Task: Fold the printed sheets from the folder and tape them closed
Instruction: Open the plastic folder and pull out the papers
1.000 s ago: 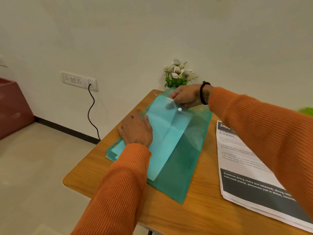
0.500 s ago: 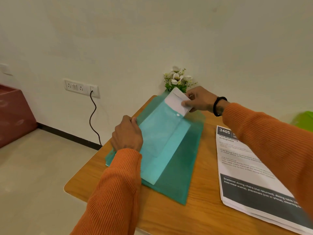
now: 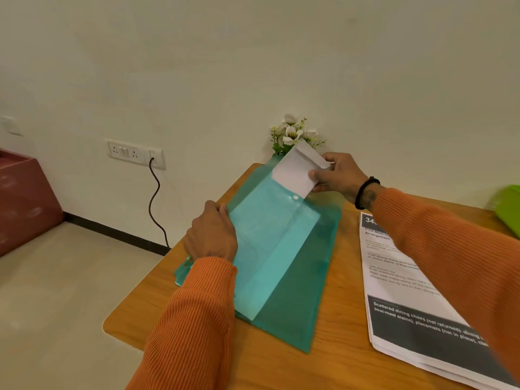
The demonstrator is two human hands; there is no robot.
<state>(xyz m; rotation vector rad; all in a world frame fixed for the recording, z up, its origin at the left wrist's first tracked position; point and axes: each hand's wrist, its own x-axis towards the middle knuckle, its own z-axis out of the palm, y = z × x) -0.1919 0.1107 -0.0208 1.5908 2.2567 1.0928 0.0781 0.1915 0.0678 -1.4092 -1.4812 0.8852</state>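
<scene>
A pale wall (image 3: 253,66) fills the upper half of the view, with a socket strip (image 3: 136,154) low on it and a dark cable (image 3: 154,204) hanging from the right-hand socket down to the floor (image 3: 56,291). A reddish-brown piece of furniture (image 3: 25,198) stands at the left edge. The wooden tabletop (image 3: 337,367) takes up the lower right.

On the tabletop lies a green translucent folder (image 3: 298,299), its lighter flap (image 3: 270,249) with a white snap button (image 3: 295,197) laid across the top. To the right of the folder, apart from it, is a stack of printed sheets (image 3: 408,305) with dark header bands, partly covered by the right sleeve (image 3: 455,254). A bright green object (image 3: 509,209) shows at the far right edge.

The left hand (image 3: 211,235) rests on the folder's left edge, fingers curled over it; its grip is clamped on the folder. The right hand (image 3: 337,175), a black band (image 3: 364,192) at its wrist, pinches a folded white sheet (image 3: 298,173), its grip clamped on the paper; the sheet's lower part sits inside the folder's far end while its upper part sticks out. Small white artificial flowers (image 3: 292,133) stand behind the folder against the wall.
</scene>
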